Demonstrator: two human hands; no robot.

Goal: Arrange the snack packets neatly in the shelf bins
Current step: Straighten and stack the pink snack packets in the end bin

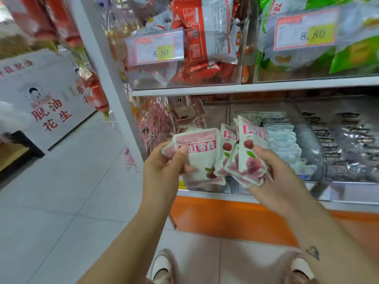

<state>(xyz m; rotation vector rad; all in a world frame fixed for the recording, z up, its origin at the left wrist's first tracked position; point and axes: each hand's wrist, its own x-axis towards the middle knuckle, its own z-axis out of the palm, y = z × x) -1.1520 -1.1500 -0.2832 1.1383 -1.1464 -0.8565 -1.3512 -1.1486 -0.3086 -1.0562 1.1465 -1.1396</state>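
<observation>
L grip [164,162]: closed round one pink-white pkt [202,160], thumb pressed on its pink top band, fingers behind. A second edge shows left of the thumb; can't tell if that's another one. Pkt upright, print facing me.

R grip [274,175]: closed round a fanned bunch [244,158] of the same kind, several, thumb on the front one, fingertips under the bottom edges. Bunch tilts left, its leftmost piece against the right edge of the pkt in my L grip.

Both lots held in the air in front of the lower bin [217,113], leftmost on the bottom shelf, above the orange base [225,214]. Inside that bin: a few loose pkts [190,113], jumbled, too blurred to read.

Next bin right: blue-white pkts [281,138], stacked in a row. Further right: silver pkts [348,144].

Upper shelf [246,87]: red pkts [203,37] on left, green pkts [348,56] on right, each bin w/ a price tag [155,48] reading 8.80.

Far left: white sign [45,93] w/ red characters, standing on the grey floor [61,201]. My shoes [162,265] at bottom of view.
</observation>
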